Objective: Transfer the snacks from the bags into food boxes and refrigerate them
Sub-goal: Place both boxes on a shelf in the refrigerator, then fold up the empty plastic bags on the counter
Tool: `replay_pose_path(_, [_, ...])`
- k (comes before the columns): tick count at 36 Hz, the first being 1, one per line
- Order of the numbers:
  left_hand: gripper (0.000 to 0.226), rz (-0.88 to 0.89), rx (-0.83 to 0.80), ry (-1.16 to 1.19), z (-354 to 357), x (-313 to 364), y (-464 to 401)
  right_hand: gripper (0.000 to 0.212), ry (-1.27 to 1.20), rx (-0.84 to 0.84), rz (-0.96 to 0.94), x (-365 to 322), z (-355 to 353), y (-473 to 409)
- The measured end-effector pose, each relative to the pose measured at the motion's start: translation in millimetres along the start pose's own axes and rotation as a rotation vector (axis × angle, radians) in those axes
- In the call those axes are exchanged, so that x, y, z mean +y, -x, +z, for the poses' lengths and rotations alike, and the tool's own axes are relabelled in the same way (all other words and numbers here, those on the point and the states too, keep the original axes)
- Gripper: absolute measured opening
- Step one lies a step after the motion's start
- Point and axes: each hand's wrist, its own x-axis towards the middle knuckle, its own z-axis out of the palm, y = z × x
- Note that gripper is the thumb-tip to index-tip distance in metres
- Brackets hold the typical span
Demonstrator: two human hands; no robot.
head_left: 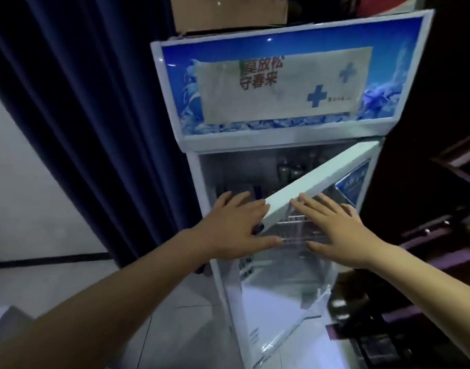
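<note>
Handling the fridge door (319,177) is the step in hand: the glass-front fridge (255,145) stands w/ its door partly open, hinged at the person's right, free edge swung out toward the camera.

Hand state:
- Left hand (236,222): fingers straight and spread, holding nothing, at the door's free edge and the cabinet opening. Contact w/ the edge looks likely but can't be confirmed.
- Right hand (337,225): fingers straight and spread, holding nothing, flat against or just over the door's glass face, near the top rail.

Task items: no food boxes or snack bags can be made out. Inside, approx. top shelf level, dark bottles or cans (289,169) show; a wire shelf (303,227) sits behind the glass. Whether a box is already on a shelf can't be told; blur and reflections hide it.

Judgement: refrigeration stage, i.e. late in the task. Both palms flat suggest pushing the door closed, though opening can't be ruled out. Next move calls for an even push on the glass frame, left fingers kept out of the closing gap, then a check that the seal seats.

Surroundings: pale tiled floor (175,328), dark blue curtain (82,115) at left, cardboard box (228,14) on top of the fridge, dark shelving (428,262) at right. Header panel carries a paper notice (276,83) w/ blue crosses.
</note>
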Motion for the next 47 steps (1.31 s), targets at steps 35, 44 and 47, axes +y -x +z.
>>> replay_pose_path(35, [0.099,-0.443,0.322,-0.077,132,-196,-125,0.102,0.072,0.014,0.274,-2,77,-211])
replay_pose_path(44, [0.102,-0.395,0.374,-0.038,138,-195,-130,0.096,-0.038,0.043,0.291,-10,100,-214])
replay_pose_path(47, [0.096,-0.368,0.431,0.026,133,-196,-122,0.093,-0.125,-0.006,0.246,-16,106,-216])
